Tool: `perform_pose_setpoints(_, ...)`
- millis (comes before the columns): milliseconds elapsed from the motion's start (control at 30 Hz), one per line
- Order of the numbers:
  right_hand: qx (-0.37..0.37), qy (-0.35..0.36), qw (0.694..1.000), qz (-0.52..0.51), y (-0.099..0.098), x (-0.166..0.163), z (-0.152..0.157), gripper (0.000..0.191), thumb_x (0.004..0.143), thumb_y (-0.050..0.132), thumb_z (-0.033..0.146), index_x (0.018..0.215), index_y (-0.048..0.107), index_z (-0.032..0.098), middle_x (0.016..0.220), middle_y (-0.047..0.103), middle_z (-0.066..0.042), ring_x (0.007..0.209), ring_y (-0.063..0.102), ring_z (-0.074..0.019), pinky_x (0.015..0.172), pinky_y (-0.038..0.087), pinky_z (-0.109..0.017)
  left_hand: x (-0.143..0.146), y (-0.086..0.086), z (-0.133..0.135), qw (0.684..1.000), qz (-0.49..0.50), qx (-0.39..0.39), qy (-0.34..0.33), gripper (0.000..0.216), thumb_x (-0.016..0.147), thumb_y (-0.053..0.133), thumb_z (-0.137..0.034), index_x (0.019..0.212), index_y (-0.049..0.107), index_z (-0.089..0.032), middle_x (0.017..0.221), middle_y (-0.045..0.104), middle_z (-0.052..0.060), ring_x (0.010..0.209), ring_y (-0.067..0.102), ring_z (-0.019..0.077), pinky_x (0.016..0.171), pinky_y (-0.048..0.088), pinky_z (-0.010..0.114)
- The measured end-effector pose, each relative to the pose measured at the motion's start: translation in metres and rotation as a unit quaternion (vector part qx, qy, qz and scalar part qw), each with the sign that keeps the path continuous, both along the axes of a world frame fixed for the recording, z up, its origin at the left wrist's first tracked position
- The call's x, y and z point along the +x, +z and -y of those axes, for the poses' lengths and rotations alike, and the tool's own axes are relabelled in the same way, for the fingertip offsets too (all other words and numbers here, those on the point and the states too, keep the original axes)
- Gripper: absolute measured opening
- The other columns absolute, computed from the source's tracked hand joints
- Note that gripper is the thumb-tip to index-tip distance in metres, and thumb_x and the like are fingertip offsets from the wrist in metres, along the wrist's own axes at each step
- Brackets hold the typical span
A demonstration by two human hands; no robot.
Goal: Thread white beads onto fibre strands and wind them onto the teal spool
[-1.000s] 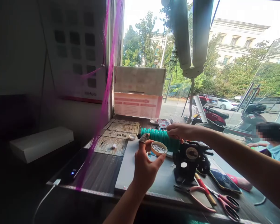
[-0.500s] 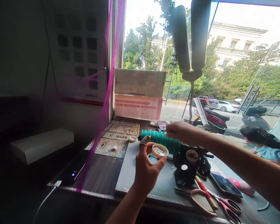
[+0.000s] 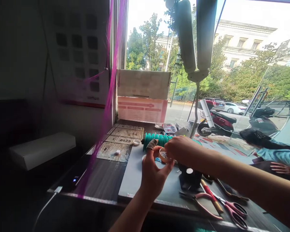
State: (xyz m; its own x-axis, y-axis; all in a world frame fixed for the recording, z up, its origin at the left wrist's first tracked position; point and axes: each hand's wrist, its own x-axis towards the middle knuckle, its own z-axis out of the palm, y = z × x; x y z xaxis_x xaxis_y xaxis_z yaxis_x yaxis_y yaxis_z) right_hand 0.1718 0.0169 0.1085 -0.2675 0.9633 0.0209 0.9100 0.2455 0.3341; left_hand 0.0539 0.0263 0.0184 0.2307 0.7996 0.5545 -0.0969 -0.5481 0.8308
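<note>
Between the thumb and fingers of my left hand (image 3: 152, 176) is a small round dish (image 3: 162, 160) of tiny white beads, tilted toward me. A grey wrap covers one finger of that hand. My right hand (image 3: 180, 149) is closed at the dish's right side, its fingertips down at the beads; whatever they pinch is hidden. Behind both hands lies a teal ridged roll (image 3: 157, 138), joined to a black machine (image 3: 189, 182) that my right forearm largely covers. A pale board (image 3: 130, 183) lies under the machine.
Pliers (image 3: 204, 197), a red-and-yellow stick (image 3: 210, 195) and pink-handled scissors (image 3: 234, 209) lie at front right. A white lid (image 3: 136, 142) and small white cube (image 3: 117, 152) are left of the roll. Purple strands (image 3: 103, 129) hang at left. Another person (image 3: 268, 148) leans in at right.
My right hand has come down from above the teal roll to the dish, and its forearm now covers much of the machine. My left hand still holds the dish. The person at right shows more.
</note>
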Motion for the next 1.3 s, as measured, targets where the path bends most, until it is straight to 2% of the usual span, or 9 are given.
perform_pose_setpoints(167, -0.010, 0.013, 0.994, -0.107, 0.012, 0.003, 0.005, 0.017, 0.066, 0.051, 0.009, 0.058, 0.064, 0.017, 0.049, 0.050, 0.002, 0.048, 0.033, -0.0059, 0.049, 0.025, -0.022, 0.001, 0.002, 0.000, 1.000, 0.001, -0.008, 0.009, 0.039, 0.066, 0.067, -0.018, 0.100, 0.049, -0.020, 0.089, 0.064, 0.003, 0.084, 0.062, 0.0198, 0.076, 0.047, 0.032)
perform_pose_setpoints(300, 0.013, 0.012, 0.972, -0.232, 0.018, 0.005, 0.006, 0.015, 0.066, 0.049, 0.010, 0.058, 0.061, 0.015, 0.051, 0.051, 0.003, 0.050, 0.036, -0.0058, 0.050, 0.029, -0.021, 0.001, 0.003, -0.001, 1.000, 0.006, -0.007, 0.003, 0.036, 0.065, 0.067, -0.018, 0.097, 0.049, -0.019, 0.089, 0.064, 0.003, 0.085, 0.062, 0.0197, 0.077, 0.047, 0.032)
perform_pose_setpoints(367, -0.002, -0.003, 0.943, -0.332, 0.018, 0.012, 0.003, 0.011, 0.063, 0.050, 0.011, 0.056, 0.058, 0.015, 0.051, 0.053, 0.003, 0.050, 0.041, -0.0064, 0.049, 0.032, -0.020, 0.001, 0.003, -0.001, 1.000, 0.009, -0.007, 0.002, 0.035, 0.065, 0.067, -0.018, 0.096, 0.049, -0.019, 0.090, 0.064, 0.003, 0.086, 0.061, 0.0194, 0.078, 0.047, 0.032)
perform_pose_setpoints(467, -0.036, -0.033, 0.863, -0.502, 0.015, 0.032, -0.006, 0.004, 0.057, 0.054, 0.015, 0.056, 0.058, 0.015, 0.049, 0.056, 0.003, 0.048, 0.049, -0.0088, 0.050, 0.039, -0.023, 0.001, 0.002, -0.001, 1.000, 0.012, -0.012, 0.004, 0.036, 0.065, 0.067, -0.019, 0.096, 0.047, -0.020, 0.094, 0.062, 0.004, 0.088, 0.061, 0.0193, 0.078, 0.047, 0.032)
perform_pose_setpoints(533, -0.036, -0.035, 0.816, -0.577, 0.011, 0.046, -0.013, 0.008, 0.054, 0.059, 0.020, 0.059, 0.062, 0.015, 0.047, 0.057, 0.002, 0.047, 0.051, -0.0094, 0.050, 0.041, -0.024, 0.000, 0.002, -0.001, 1.000, 0.010, -0.014, 0.004, 0.035, 0.066, 0.067, -0.019, 0.095, 0.047, -0.020, 0.095, 0.062, 0.004, 0.089, 0.060, 0.0193, 0.079, 0.047, 0.032)
perform_pose_setpoints(600, -0.033, -0.028, 0.788, -0.614, 0.006, 0.058, -0.017, 0.015, 0.052, 0.062, 0.024, 0.063, 0.064, 0.014, 0.044, 0.056, 0.003, 0.044, 0.048, -0.0083, 0.047, 0.039, -0.024, 0.001, 0.001, -0.001, 1.000, 0.009, -0.014, 0.006, 0.035, 0.066, 0.067, -0.019, 0.095, 0.047, -0.020, 0.095, 0.061, 0.004, 0.090, 0.060, 0.0194, 0.080, 0.047, 0.033)
perform_pose_setpoints(700, -0.045, -0.035, 0.764, -0.643, -0.001, 0.066, -0.019, 0.022, 0.053, 0.062, 0.027, 0.070, 0.063, 0.014, 0.040, 0.054, 0.005, 0.039, 0.046, -0.0071, 0.043, 0.036, -0.023, 0.002, 0.000, -0.002, 1.000, 0.009, -0.013, 0.006, 0.037, 0.066, 0.067, -0.020, 0.096, 0.046, -0.020, 0.095, 0.061, 0.004, 0.090, 0.060, 0.0202, 0.079, 0.048, 0.034)
perform_pose_setpoints(933, -0.024, -0.073, 0.754, -0.652, -0.002, 0.059, -0.017, 0.021, 0.051, 0.065, 0.027, 0.066, 0.056, 0.016, 0.041, 0.056, 0.005, 0.039, 0.049, -0.0070, 0.042, 0.038, -0.021, 0.004, 0.001, -0.004, 1.000, 0.008, -0.013, 0.003, 0.037, 0.066, 0.067, -0.019, 0.096, 0.047, -0.019, 0.095, 0.061, 0.005, 0.091, 0.060, 0.0207, 0.080, 0.049, 0.035)
perform_pose_setpoints(1300, -0.016, -0.100, 0.788, -0.607, 0.005, 0.052, -0.010, 0.011, 0.059, 0.059, 0.018, 0.067, 0.051, 0.017, 0.044, 0.056, 0.006, 0.041, 0.050, -0.0063, 0.044, 0.041, -0.020, 0.005, 0.001, -0.003, 1.000, 0.014, -0.001, 0.003, 0.037, 0.066, 0.067, -0.018, 0.096, 0.046, -0.019, 0.093, 0.060, 0.004, 0.090, 0.060, 0.0205, 0.081, 0.048, 0.036)
